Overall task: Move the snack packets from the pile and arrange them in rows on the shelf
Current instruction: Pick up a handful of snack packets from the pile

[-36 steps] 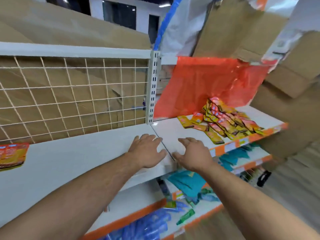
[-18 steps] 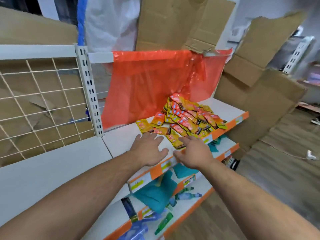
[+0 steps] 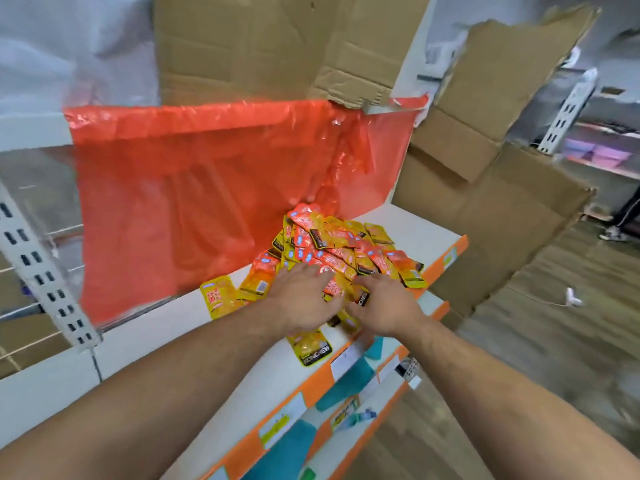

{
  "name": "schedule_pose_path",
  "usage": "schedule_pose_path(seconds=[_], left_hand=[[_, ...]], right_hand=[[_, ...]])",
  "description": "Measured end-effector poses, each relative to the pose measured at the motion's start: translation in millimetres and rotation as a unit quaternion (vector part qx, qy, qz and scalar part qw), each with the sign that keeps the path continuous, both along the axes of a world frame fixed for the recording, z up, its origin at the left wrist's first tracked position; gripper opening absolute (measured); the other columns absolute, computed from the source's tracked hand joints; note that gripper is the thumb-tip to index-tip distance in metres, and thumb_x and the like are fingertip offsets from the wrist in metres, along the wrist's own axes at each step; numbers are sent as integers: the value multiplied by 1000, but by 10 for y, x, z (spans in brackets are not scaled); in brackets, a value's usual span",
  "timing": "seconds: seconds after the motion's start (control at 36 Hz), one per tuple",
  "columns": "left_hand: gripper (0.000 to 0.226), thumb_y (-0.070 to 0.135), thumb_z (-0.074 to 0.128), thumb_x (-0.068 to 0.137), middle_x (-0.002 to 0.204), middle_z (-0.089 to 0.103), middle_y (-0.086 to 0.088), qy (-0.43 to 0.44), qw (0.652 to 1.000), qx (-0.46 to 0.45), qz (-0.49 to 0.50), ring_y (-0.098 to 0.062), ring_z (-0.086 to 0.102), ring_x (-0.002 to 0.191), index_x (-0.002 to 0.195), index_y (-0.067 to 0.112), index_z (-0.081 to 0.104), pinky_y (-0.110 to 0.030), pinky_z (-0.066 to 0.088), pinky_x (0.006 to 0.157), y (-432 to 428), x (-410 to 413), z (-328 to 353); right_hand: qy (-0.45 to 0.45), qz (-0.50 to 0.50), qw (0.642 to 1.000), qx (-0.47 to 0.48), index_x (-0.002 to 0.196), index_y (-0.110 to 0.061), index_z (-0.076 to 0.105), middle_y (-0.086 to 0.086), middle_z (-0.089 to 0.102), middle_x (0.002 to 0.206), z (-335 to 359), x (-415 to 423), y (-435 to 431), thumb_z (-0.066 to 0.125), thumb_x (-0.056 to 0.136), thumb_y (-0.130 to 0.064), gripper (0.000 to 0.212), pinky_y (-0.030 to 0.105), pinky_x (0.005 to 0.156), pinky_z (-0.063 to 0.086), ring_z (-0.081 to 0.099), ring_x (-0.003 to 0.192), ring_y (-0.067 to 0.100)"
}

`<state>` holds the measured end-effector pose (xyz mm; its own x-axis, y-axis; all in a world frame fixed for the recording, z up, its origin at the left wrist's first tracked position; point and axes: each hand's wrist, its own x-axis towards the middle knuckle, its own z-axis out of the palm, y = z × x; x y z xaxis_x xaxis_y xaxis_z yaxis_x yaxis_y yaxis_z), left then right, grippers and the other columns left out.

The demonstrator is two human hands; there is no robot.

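Note:
A pile of yellow and red snack packets (image 3: 341, 242) lies on the white shelf (image 3: 214, 344), against the red plastic sheet. My left hand (image 3: 304, 299) lies flat, palm down, on the near left part of the pile, fingers straight. Beside it, my right hand (image 3: 384, 306) rests palm down on the pile's near right part, fingers spread over the packets. One loose packet (image 3: 218, 296) lies to the left of the pile and another (image 3: 311, 348) sits at the shelf's front edge under my left wrist.
A red plastic sheet (image 3: 207, 188) hangs behind the shelf, with cardboard (image 3: 263, 43) above it and more cardboard (image 3: 485, 188) at the right. A slotted upright post (image 3: 41, 271) stands at the left. Lower shelves (image 3: 346, 403) hold teal packets. Wooden floor at right.
My view has swung right and closer to the pile. Both hands have moved from the bare shelf onto the packets.

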<state>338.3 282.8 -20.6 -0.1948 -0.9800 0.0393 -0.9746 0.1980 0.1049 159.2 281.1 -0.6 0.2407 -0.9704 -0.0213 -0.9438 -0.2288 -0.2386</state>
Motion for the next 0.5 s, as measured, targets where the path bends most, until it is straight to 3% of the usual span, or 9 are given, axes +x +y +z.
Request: schedule_pose_path(seconds=[0.08, 0.17, 0.31, 0.36, 0.42, 0.5], left_hand=[[70, 66, 30, 88, 154, 38, -1, 1, 1000, -9, 1, -26, 31, 142, 148, 31, 37, -51, 25, 116, -271, -73, 44], [74, 65, 26, 84, 153, 40, -1, -4, 1000, -28, 5, -26, 33, 141, 147, 29, 40, -49, 28, 115, -480, -172, 59], [74, 62, 20, 82, 145, 47, -2, 8, 997, -63, 34, -25, 37, 137, 137, 23, 51, -43, 32, 112, -784, -340, 38], [62, 54, 28, 90, 145, 48, -4, 7, 997, -63, 46, -26, 39, 135, 138, 20, 49, -41, 33, 112, -906, -363, 41], [51, 44, 37, 98, 146, 46, -6, 1, 997, -54, 55, -27, 37, 137, 142, 18, 46, -41, 31, 113, -1024, -390, 32], [52, 41, 36, 100, 147, 46, -5, -12, 997, -31, 75, -28, 36, 138, 147, 20, 39, -46, 31, 114, -1168, -440, 36]], right_hand=[[-17, -3, 1000, 3, 140, -25, 54, 7, 55, 140, 8, -90, -282, 60, 83, -58, 66, 42, 103, 47, 53, 128, 28], [-24, 5, 1000, -2, 130, -25, 60, 7, 61, 129, -1, -169, -538, 60, 83, -54, 56, 36, 95, 49, 57, 121, 29], [-12, 30, 999, -3, 123, -22, 63, 10, 64, 121, -77, -323, -1034, 61, 86, -49, 46, 38, 89, 52, 61, 113, 32], [9, 31, 999, -8, 119, -22, 63, 10, 68, 115, -73, -359, -1218, 59, 86, -50, 43, 36, 84, 49, 63, 110, 32], [31, 39, 999, -6, 123, -23, 60, 8, 69, 117, -55, -398, -1388, 59, 85, -54, 49, 36, 87, 49, 62, 113, 32], [43, 43, 998, 20, 125, -22, 55, 8, 65, 124, -29, -464, -1663, 61, 80, -64, 62, 39, 93, 49, 59, 118, 32]])
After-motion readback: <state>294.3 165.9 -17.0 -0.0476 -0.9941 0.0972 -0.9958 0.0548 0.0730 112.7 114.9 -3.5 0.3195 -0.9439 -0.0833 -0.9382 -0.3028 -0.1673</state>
